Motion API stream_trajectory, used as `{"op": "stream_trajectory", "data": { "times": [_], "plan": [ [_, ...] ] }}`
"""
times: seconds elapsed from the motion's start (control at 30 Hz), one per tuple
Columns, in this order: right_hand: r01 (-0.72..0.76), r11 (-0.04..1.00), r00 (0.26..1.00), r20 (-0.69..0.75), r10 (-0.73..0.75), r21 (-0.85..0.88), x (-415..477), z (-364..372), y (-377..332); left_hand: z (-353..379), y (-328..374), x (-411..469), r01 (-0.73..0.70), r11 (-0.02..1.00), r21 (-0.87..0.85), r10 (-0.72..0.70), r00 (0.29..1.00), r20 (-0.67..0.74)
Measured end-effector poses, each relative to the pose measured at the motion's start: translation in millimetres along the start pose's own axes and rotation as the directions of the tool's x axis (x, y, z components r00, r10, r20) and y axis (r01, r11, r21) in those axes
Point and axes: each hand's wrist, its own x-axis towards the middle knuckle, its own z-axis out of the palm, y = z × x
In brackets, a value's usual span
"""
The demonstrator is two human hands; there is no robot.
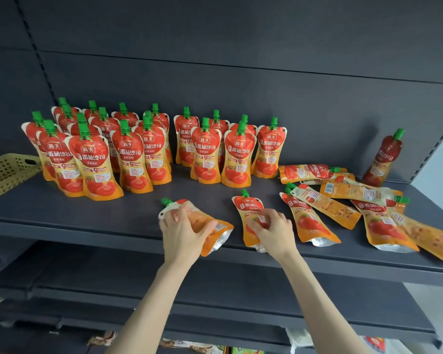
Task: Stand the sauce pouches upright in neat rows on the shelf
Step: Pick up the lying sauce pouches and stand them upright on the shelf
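Note:
Several red and orange sauce pouches with green caps stand upright in rows [128, 152] at the back left and middle of the dark shelf [62, 213]. My left hand [182, 232] grips a pouch [210, 227] lying back side up near the front edge. My right hand [273, 229] grips another flat pouch [248, 208], front side up. Several more pouches lie flat in a loose pile [356, 200] at the right. One pouch [384, 159] leans upright against the back panel at the far right.
A yellow perforated basket [5, 175] sits at the shelf's left end. The dark back panel rises behind the rows. A lower shelf [215, 302] runs beneath my arms, with some packaged goods below it.

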Motion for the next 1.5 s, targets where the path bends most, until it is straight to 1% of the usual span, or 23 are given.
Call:
{"op": "stream_trajectory", "data": {
  "times": [0.07, 0.1, 0.17, 0.2, 0.27, 0.3, 0.37, 0.43, 0.47, 0.53, 0.6, 0.67, 0.73, 0.8, 0.93, 1.0, 1.07, 1.1, 1.17, 1.27, 1.33, 1.43, 1.5],
  "plan": [
    [-0.007, 1.000, 1.000, 0.001, 0.007, 0.012, 0.3, -0.5, 0.1, -6.2, 1.3, 7.8, -0.039, 0.990, -0.133, 0.058, 0.988, 0.142],
    [-0.011, 1.000, 1.000, 0.009, 0.011, 0.012, 0.7, -0.3, 0.4, -10.4, 2.4, 12.3, -0.047, 0.986, -0.160, 0.084, 0.970, 0.230],
    [-0.019, 1.000, 0.999, 0.028, 0.019, 0.002, 1.8, 0.4, 0.9, -15.9, 4.5, 19.8, -0.090, 0.989, -0.116, 0.127, 0.922, 0.367],
    [-0.024, 1.000, 0.999, 0.033, 0.024, -0.011, 2.5, 0.8, 0.8, -15.8, 5.3, 21.9, -0.125, 0.991, -0.049, 0.134, 0.910, 0.393],
    [-0.047, 0.998, 0.998, 0.040, 0.048, -0.036, 5.1, 1.5, 0.5, -12.5, 9.1, 20.8, -0.167, 0.977, 0.130, 0.107, 0.920, 0.377],
    [-0.068, 0.997, 0.996, 0.047, 0.069, -0.037, 7.1, 2.0, 0.7, -10.3, 11.8, 18.8, -0.160, 0.964, 0.210, 0.077, 0.932, 0.355],
    [-0.112, 0.992, 0.991, 0.068, 0.116, -0.061, 10.4, 1.8, -0.4, -6.4, 15.8, 15.1, -0.129, 0.951, 0.281, 0.032, 0.945, 0.327],
    [-0.133, 0.985, 0.986, 0.085, 0.142, -0.110, 13.1, 2.6, -0.6, -5.2, 15.1, 14.5, -0.135, 0.951, 0.278, 0.039, 0.944, 0.327],
    [-0.138, 0.982, 0.985, 0.082, 0.149, -0.127, 13.7, 3.8, -0.1, -6.4, 13.5, 15.6, -0.140, 0.959, 0.247, 0.049, 0.939, 0.342],
    [-0.145, 0.980, 0.987, 0.055, 0.154, -0.136, 13.4, 5.7, 0.7, -12.4, 10.6, 19.5, -0.141, 0.977, 0.159, 0.069, 0.918, 0.390],
    [-0.136, 0.982, 0.990, 0.023, 0.140, -0.133, 11.7, 6.8, 0.2, -17.1, 9.9, 22.6, -0.144, 0.980, 0.138, 0.067, 0.890, 0.451],
    [-0.124, 0.985, 0.992, 0.002, 0.125, -0.117, 8.3, 6.9, -0.3, -16.0, 12.2, 21.4, -0.186, 0.958, 0.220, 0.067, 0.886, 0.458],
    [-0.103, 0.992, 0.995, 0.000, 0.103, -0.067, 4.6, 6.9, 0.8, -10.6, 14.1, 18.3, -0.210, 0.926, 0.312, 0.073, 0.914, 0.399],
    [-0.079, 0.997, 0.997, 0.013, 0.079, 0.010, 1.1, 6.6, 3.1, -5.7, 14.4, 16.1, -0.183, 0.931, 0.316, 0.070, 0.939, 0.336],
    [-0.054, 0.981, 0.999, 0.011, 0.053, 0.185, -8.7, 3.7, 4.4, -9.8, 11.1, 13.8, -0.132, 0.973, 0.188, 0.079, 0.961, 0.264],
    [-0.030, 0.966, 0.999, -0.019, 0.036, 0.255, -13.7, 2.1, 5.4, -13.7, 8.4, 10.7, -0.074, 0.997, 0.024, 0.066, 0.973, 0.221],
    [-0.005, 0.935, 0.999, -0.028, 0.016, 0.355, -16.8, 1.7, 6.8, -18.2, 6.8, 7.3, 0.003, 0.981, -0.194, 0.035, 0.981, 0.191],
    [0.003, 0.907, 1.000, -0.017, 0.005, 0.422, -17.8, 2.1, 5.5, -21.2, 7.2, 6.1, 0.035, 0.955, -0.295, 0.023, 0.981, 0.191],
    [0.017, 0.843, 1.000, 0.002, -0.022, 0.537, -18.5, 4.7, 0.3, -28.3, 8.4, 5.5, 0.076, 0.892, -0.445, 0.028, 0.974, 0.223],
    [0.083, 0.783, 0.995, -0.013, -0.095, 0.616, -15.8, 9.6, -15.8, -40.4, 9.2, 11.1, 0.138, 0.793, -0.593, 0.051, 0.956, 0.290],
    [0.127, 0.767, 0.990, -0.033, -0.137, 0.628, -9.5, 13.4, -28.4, -46.8, 7.1, 20.6, 0.203, 0.721, -0.663, 0.052, 0.938, 0.344],
    [0.166, 0.750, 0.985, -0.065, -0.162, 0.640, 3.7, 21.5, -44.6, -54.0, 3.9, 39.1, 0.321, 0.622, -0.714, 0.011, 0.909, 0.418],
    [0.180, 0.731, 0.982, -0.082, -0.169, 0.658, 13.8, 30.2, -53.9, -56.1, -1.5, 52.1, 0.358, 0.568, -0.741, 0.016, 0.896, 0.445]
  ]
}}
